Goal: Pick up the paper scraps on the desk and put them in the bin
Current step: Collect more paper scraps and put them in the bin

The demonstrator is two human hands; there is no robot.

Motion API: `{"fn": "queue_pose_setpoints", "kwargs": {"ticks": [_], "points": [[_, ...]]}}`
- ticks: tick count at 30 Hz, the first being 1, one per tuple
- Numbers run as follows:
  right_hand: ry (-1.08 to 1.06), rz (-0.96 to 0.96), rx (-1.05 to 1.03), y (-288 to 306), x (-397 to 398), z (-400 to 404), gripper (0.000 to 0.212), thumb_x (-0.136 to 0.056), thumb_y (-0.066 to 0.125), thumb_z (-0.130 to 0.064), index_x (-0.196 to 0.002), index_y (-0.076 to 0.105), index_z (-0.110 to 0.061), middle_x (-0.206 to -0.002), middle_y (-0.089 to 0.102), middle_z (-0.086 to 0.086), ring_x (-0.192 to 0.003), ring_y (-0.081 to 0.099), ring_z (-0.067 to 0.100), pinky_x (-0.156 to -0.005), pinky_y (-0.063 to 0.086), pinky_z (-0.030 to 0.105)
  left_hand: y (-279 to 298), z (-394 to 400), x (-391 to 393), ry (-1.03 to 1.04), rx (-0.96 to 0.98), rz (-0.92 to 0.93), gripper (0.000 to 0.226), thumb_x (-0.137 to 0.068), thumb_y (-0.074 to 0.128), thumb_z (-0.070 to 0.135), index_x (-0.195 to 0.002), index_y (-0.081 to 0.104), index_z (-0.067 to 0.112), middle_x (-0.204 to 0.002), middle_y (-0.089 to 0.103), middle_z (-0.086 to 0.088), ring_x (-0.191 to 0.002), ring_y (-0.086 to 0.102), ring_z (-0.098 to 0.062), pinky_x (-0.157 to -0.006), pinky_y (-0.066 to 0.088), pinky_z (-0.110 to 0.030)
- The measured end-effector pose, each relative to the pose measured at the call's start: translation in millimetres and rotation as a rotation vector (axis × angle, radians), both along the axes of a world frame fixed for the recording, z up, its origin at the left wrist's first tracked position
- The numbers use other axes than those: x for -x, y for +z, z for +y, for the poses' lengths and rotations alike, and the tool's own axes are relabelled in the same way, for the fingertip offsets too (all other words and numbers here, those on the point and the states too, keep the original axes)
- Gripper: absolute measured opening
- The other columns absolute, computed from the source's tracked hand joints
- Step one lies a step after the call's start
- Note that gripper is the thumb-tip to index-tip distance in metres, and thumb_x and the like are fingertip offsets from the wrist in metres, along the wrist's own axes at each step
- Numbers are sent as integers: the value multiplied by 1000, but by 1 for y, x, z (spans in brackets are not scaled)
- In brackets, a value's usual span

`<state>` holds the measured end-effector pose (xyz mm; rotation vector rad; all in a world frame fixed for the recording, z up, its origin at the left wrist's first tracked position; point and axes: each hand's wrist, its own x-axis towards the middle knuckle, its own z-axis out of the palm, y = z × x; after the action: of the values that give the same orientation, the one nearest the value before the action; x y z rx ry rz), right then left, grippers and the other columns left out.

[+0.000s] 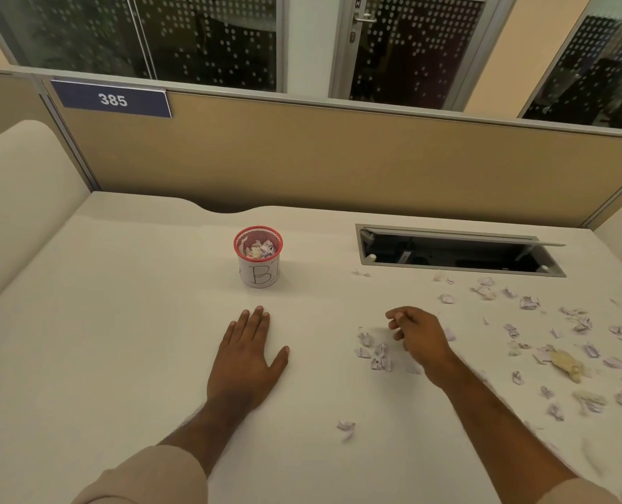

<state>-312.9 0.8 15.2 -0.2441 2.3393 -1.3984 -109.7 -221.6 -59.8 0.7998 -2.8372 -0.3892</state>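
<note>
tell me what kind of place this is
Probably an office or study cubicle: a white desk with a cable hatch, a tan divider panel carrying a numbered plate reading 385.

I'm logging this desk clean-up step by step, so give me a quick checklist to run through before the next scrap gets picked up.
1. Bin upright and within view on the desk: ok.
2. Room left in the bin: ok, scraps sit below the red rim.
3. Left hand clear of the work: ok, flat on the desk, holding nothing.
4. Right hand free for a new grip: cannot tell, its fingers are curled and may hide a scrap.
5. Nearest target: ok, a small cluster of scraps lies just left of the right hand.
6. Desk cleared: not ok, many scattered scraps remain on the right side.
</note>
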Motion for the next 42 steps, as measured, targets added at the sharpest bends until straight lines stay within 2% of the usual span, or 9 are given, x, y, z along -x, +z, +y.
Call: {"fn": "queue_pose_setpoints", "kwargs": {"ticks": [4, 8, 11, 19, 25, 29, 32, 35, 42], "points": [[101, 183, -308, -2, 4, 11, 26, -94, 46, -3, -110, 65, -10, -117, 61, 6, -108, 55, 20, -97, 43, 30, -1, -1, 0, 2, 4, -9, 78, -91, 19, 66, -156, 15, 23, -163, 4, 10, -150, -1, -9, -122, -1, -30], [537, 172, -496, -4, -10, 12, 66, -81, 73, -25, -138, 43, -18, -123, 43, 4, -115, 44, 18, -96, 38, 26, -1, 0, 0, 4, 16, -15, 79, -90, 17, 67, -156, 15, 23, -163, 4, 10, -150, -1, -9, -121, -4, -28], [668, 214, -531, -8, -25, 2, 86, -76, 77, -35, -147, 30, -25, -122, 34, 1, -115, 40, 17, -98, 37, 25, -1, -1, 0, 4, 11, -19, 78, -90, 17, 67, -155, 15, 23, -163, 5, 10, -150, 0, -10, -121, -3, -29], [538, 331, -331, -21, -40, -11, 29, -84, 59, 5, -109, 64, -9, -101, 45, 2, -80, 51, 4, -66, 38, 2, 1, 0, 1, -2, 2, -23, 81, -89, 15, 67, -155, 17, 21, -163, 6, 8, -151, 2, -12, -123, 2, -32], [606, 298, -431, -14, -53, -23, 43, -80, 73, -27, -119, 59, -19, -109, 46, 0, -102, 48, 17, -92, 45, 29, -1, -1, 1, 1, 4, -31, 77, -92, 20, 65, -156, 14, 22, -164, 4, 8, -150, 0, -12, -123, 2, -33], [577, 409, -436, -14, -70, -32, 19, -88, 59, -11, -107, 63, -12, -106, 51, 4, -99, 53, 20, -83, 46, 29, -1, 0, 1, 2, 1, -25, 77, -92, 21, 65, -155, 16, 21, -163, 7, 7, -151, 2, -13, -123, 4, -34], [588, 415, -472, -15, -73, -36, 20, -87, 52, -1, -100, 67, -9, -104, 60, 5, -95, 60, 20, -80, 45, 25, -1, -1, 1, 5, 7, -28, 78, -91, 19, 66, -155, 16, 22, -163, 6, 7, -151, 2, -13, -123, 4, -33], [484, 283, -376, -14, -69, -35, 17, -84, 59, 1, -90, 73, -7, -93, 70, 6, -81, 63, 16, -73, 47, 18, -1, 0, 1, 5, 5, -20, 77, -92, 20, 66, -155, 17, 22, -163, 7, 7, -151, 3, -13, -123, 4, -33], [-40, -741, 560, -6, -55, -19, 12, -78, 63, 9, -84, 71, 2, -75, 64, 13, -66, 63, 19, -56, 53, 22, -1, -1, 1, 3, 14, -26, 78, -91, 18, 66, -155, 16, 22, -163, 7, 8, -150, 1, -11, -122, 1, -31]]}}
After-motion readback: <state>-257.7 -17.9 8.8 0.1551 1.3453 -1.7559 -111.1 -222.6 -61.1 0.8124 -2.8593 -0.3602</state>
